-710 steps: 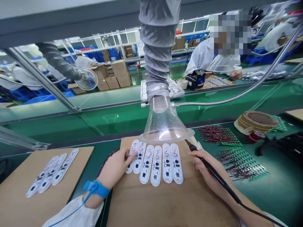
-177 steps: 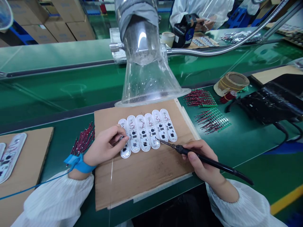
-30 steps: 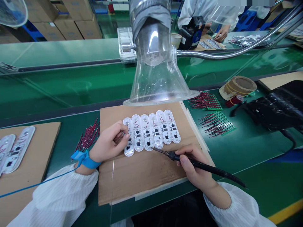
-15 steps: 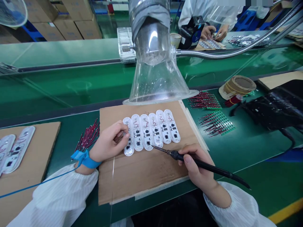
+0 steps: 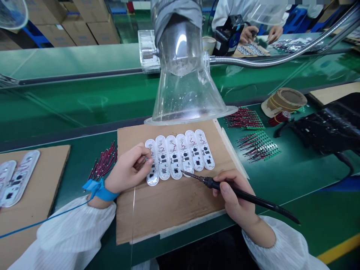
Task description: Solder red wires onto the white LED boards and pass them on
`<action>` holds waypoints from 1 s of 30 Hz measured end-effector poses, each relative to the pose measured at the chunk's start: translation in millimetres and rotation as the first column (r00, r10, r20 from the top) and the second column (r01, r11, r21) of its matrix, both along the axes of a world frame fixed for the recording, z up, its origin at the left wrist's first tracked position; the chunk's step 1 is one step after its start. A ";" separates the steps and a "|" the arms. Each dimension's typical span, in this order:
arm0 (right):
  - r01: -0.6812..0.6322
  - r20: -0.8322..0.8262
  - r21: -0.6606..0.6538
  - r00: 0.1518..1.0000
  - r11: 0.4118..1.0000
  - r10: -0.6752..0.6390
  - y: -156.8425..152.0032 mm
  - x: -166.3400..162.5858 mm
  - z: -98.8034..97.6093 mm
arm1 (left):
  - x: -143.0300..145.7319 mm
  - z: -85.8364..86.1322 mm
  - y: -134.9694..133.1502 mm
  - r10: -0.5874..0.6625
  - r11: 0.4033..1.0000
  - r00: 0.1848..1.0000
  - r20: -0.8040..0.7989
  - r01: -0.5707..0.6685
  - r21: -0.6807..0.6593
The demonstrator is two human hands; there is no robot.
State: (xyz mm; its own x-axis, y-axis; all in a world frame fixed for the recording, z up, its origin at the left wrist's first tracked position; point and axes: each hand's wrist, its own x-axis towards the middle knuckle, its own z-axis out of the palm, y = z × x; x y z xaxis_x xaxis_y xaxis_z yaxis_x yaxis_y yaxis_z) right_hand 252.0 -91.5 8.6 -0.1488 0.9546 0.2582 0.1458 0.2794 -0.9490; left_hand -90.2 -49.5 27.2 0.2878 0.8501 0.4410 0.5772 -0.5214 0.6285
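Since six seconds ago we log the soldering iron (image 5: 247, 197) tip one board further left. It is now at the lower ends of the third and fourth of six white, round-ended circuit boards (image 5: 197, 155). These lie in a row on a brown cardboard sheet (image 5: 168, 213) on the green counter (image 5: 295, 176).

- Right hand (image 5: 233, 200): fingers closed around the slim black handle.
- Left hand (image 5: 128, 170): fingers pinched on a thin wire (image 5: 133, 210) at the leftmost board.
- Clear plastic funnel (image 5: 191, 93): overhead.
- Board markings: too small to read.

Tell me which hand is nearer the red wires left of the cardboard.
Left. The left hand, pinching solder wire, sits just right of the red wires; the right hand, gripping the soldering iron, is across the cardboard, far to their right.
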 end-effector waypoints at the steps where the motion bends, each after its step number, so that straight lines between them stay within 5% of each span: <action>1: 0.003 -0.007 0.001 1.000 1.000 -0.003 0.0 -0.5 0.3 | 0.0 -0.2 0.0 0.001 1.000 1.000 0.001 -0.001 0.001; 30: 0.051 -0.223 -0.020 0.973 0.999 -0.054 0.7 -2.4 -6.4 | -1.5 -1.1 0.3 -0.017 1.000 0.999 -0.051 0.016 -0.005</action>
